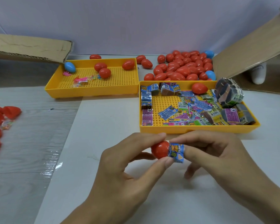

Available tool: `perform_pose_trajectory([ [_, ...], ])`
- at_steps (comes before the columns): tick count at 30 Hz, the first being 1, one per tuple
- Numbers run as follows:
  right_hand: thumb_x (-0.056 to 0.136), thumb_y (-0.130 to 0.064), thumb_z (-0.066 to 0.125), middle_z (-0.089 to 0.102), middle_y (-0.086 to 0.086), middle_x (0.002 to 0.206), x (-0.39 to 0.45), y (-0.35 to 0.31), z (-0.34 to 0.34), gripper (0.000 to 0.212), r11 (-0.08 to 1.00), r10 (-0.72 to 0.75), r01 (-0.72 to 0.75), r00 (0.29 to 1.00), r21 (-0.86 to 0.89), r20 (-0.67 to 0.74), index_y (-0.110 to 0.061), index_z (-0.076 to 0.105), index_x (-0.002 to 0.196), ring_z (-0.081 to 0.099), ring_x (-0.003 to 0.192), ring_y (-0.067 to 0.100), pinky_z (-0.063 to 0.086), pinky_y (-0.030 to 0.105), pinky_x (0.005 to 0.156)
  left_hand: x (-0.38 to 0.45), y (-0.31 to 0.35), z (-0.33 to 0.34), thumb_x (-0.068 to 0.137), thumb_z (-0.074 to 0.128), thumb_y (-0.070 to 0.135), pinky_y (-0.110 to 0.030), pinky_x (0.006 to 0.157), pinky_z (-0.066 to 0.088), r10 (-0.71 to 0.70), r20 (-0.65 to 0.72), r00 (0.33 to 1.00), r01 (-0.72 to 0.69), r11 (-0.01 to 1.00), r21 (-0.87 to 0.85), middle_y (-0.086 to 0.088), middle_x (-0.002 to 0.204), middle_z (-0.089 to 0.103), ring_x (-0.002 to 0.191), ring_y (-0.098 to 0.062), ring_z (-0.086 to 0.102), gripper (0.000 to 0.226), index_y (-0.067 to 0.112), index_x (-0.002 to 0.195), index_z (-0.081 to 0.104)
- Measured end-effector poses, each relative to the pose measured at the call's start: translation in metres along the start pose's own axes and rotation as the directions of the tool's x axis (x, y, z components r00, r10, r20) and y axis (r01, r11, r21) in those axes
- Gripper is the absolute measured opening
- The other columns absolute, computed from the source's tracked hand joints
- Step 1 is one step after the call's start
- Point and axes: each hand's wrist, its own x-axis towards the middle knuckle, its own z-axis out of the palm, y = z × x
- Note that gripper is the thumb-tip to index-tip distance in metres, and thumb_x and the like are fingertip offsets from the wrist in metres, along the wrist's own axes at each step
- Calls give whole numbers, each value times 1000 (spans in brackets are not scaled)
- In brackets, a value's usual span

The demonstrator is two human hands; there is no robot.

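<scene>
Low at centre in the head view, the left hand (128, 167) pinches a red plastic egg (160, 149) between thumb and fingertips, while the right hand (217, 157) grips a folded blue leaflet (176, 152) pressed against the egg's 3 o'clock end. Light, hard and slick, the egg probably slips easily, so a hold across its widest girth seems safest. The thin leaflet creases readily and is best pinched at its folded edges. A yellow tray (200, 129) of leaflets sits at 1 o'clock.
</scene>
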Motion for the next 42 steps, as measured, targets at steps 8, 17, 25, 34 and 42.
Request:
perform_pose_trajectory([
  [8, 71, -32, 75, 73, 22, 107, 5, -6, -10, 43, 875, 225, -325, 929, 359, 292, -6, 76, 105, 73, 91, 31, 59, 35, 55, 2, 5, -1, 79, 74, 31, -15, 89, 52, 126, -32, 992, -118, 978, 172, 9, 113, 71, 105, -2, 68, 41, 15, 117, 67],
  [17, 62, -31, 81, 74, 21, 97, 2, -4, -3, 45, 829, 368, -431, 900, 355, 233, -9, 76, 101, 72, 75, 24, 57, 28, 55, 0, 5, 2, 83, 70, 31, -10, 92, 47, 189, 62, 980, -199, 928, 316, 4, 116, 69, 109, 2, 65, 41, 4, 113, 70],
  [25, 68, -30, 83, 72, 27, 99, 2, 2, 0, 39, 757, 457, -508, 861, 411, 221, -2, 74, 95, 72, 75, 24, 57, 27, 54, -1, -1, 4, 80, 75, 30, -10, 91, 49, 172, 76, 982, -187, 940, 287, 2, 116, 70, 108, 2, 66, 45, 4, 116, 67],
  [34, 66, -26, 82, 73, 24, 96, 2, 1, -2, 38, 747, 470, -526, 850, 406, 238, 0, 73, 93, 71, 70, 22, 57, 27, 53, -2, -7, 4, 81, 76, 28, -14, 94, 49, 93, 97, 991, -108, 981, 159, 5, 118, 70, 111, 3, 65, 47, 7, 122, 65],
  [42, 68, -38, 77, 72, 24, 101, 4, -1, -2, 42, 747, 458, -530, 848, 401, 267, -7, 75, 96, 72, 74, 21, 56, 27, 49, -3, -10, 3, 79, 76, 26, -20, 96, 51, -29, 100, 995, 30, 999, -11, 12, 120, 71, 111, -4, 67, 46, 16, 123, 67],
])
